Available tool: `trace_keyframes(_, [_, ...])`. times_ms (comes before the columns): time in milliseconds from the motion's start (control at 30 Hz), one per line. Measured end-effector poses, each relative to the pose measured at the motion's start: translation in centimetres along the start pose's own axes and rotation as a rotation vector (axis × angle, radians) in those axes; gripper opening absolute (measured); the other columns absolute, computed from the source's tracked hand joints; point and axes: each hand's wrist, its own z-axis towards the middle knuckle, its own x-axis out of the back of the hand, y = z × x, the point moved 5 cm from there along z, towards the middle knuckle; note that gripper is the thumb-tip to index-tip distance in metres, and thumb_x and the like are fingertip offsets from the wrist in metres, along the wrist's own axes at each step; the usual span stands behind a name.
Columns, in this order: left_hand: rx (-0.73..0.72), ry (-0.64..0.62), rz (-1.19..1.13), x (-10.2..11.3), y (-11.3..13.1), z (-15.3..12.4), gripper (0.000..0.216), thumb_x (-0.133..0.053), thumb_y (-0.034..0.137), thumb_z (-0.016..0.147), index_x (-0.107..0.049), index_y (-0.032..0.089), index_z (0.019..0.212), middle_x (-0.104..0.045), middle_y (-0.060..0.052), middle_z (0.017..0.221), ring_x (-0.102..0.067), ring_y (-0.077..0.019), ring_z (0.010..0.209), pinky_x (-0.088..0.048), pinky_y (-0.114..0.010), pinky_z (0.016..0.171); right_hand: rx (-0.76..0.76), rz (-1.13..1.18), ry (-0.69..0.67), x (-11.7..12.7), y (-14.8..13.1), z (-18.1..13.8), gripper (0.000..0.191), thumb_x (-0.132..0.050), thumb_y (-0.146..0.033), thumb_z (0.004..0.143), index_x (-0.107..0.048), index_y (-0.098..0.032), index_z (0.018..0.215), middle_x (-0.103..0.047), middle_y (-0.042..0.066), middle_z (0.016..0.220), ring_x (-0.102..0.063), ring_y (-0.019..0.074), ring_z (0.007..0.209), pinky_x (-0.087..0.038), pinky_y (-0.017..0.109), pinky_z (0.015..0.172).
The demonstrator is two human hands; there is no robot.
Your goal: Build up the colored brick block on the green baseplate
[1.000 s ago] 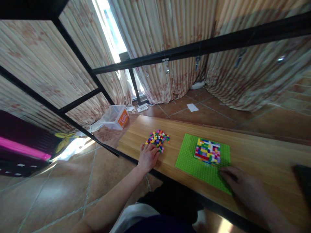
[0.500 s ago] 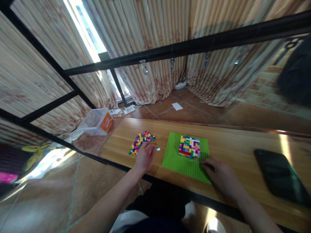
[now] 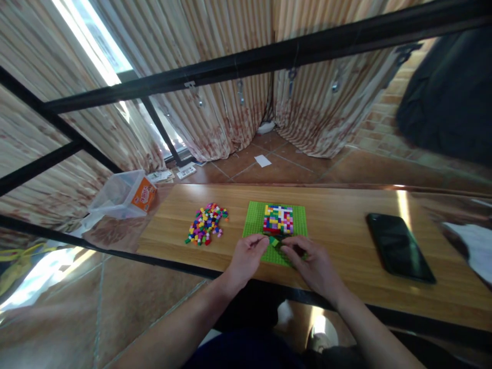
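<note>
Over the front of a green baseplate (image 3: 302, 214), my left hand (image 3: 246, 256) pinches a small green brick (image 3: 273, 241) at its fingertips. My right hand (image 3: 313, 264) faces it from the other side, thumb and forefinger drawn together close to that brick. Whether something small sits in the right fingertips cannot be made out. Just beyond both hands, a square block of multicoloured bricks (image 3: 279, 220) stands on the baseplate. To the left, a heap of loose coloured bricks (image 3: 207, 224) lies on the wooden table (image 3: 338, 215).
A black phone-like slab (image 3: 400, 247) lies on the table at right, with white paper (image 3: 471, 248) beyond it. A clear plastic bin (image 3: 119, 195) with an orange label sits on the floor at left. A black metal bar (image 3: 215, 69) crosses in front of the curtains.
My left hand has come from the brick heap to the baseplate, bringing a small brick. My right hand has shifted from the plate's right edge toward its front middle. The camera view has turned right.
</note>
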Motion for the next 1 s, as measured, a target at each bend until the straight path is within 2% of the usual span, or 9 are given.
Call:
trace_keyframes(133, [-0.016,-0.032,-0.021,-1.0,1.0,-0.3,0.025,-0.059,0.037,0.083,-0.067,0.016,0.072,-0.063,-0.001,0.070,-0.054,-0.0132,0.068,-0.042,-0.025,0.064,-0.054,0.124,-0.062,-1.2,-0.7,-0.1,0.028,-0.054,-0.043,0.090,-0.060,-0.020,0.076,-0.053,-0.002,0.063,-0.047,0.0108,0.057,-0.038,0.023,0.053])
trace_keyframes(233, [-0.019,-0.029,-0.029,-1.2,1.3,-0.3,0.019,-0.062,0.033,0.081,-0.067,0.017,0.073,-0.064,-0.002,0.072,-0.056,-0.0133,0.069,-0.044,-0.025,0.066,-0.073,0.164,-0.065,-1.2,-0.6,-0.1,0.033,-0.051,-0.044,0.091,-0.055,-0.019,0.069,-0.048,-0.003,0.060,-0.042,0.0100,0.056,-0.035,0.022,0.052])
trace_keyframes(433, [-0.024,-0.070,-0.044,-1.5,1.3,-0.2,0.017,-0.061,0.032,0.080,-0.068,0.017,0.078,-0.064,-0.001,0.071,-0.055,-0.0122,0.067,-0.044,-0.024,0.064,-0.085,0.186,-0.130,-1.0,-0.5,-0.2,0.031,-0.051,-0.044,0.090,-0.057,-0.020,0.072,-0.049,-0.003,0.062,-0.044,0.0108,0.059,-0.035,0.023,0.054])
trace_keyframes(633, [-0.053,-0.086,0.049,-1.7,1.5,0.0,0.018,-0.059,0.030,0.080,-0.065,0.017,0.069,-0.060,0.000,0.066,-0.052,-0.0121,0.063,-0.042,-0.024,0.060,-0.101,0.232,-0.201,-1.2,-0.8,-0.4,0.035,-0.051,-0.048,0.090,-0.056,-0.019,0.071,-0.048,-0.003,0.062,-0.043,0.0109,0.060,-0.034,0.023,0.055])
trace_keyframes(767, [0.035,-0.098,0.020,-1.6,1.2,-0.6,0.016,-0.060,0.029,0.078,-0.064,0.017,0.067,-0.056,0.001,0.061,-0.049,-0.0112,0.059,-0.039,-0.024,0.058,-0.099,0.233,-0.248,-1.4,-0.7,-0.6,0.037,-0.048,-0.046,0.093,-0.057,-0.019,0.070,-0.048,-0.003,0.061,-0.043,0.0107,0.059,-0.034,0.023,0.055])
trace_keyframes(1000, [0.155,-0.116,-0.148,-1.1,0.1,-1.8,0.024,-0.062,0.037,0.078,-0.060,0.016,0.065,-0.049,0.003,0.056,-0.043,-0.0095,0.054,-0.036,-0.024,0.057,-0.015,0.219,-0.331,-1.9,-1.6,-0.8,0.030,-0.048,-0.038,0.095,-0.066,-0.020,0.080,-0.062,0.000,0.075,-0.055,0.0125,0.072,-0.041,0.023,0.067])
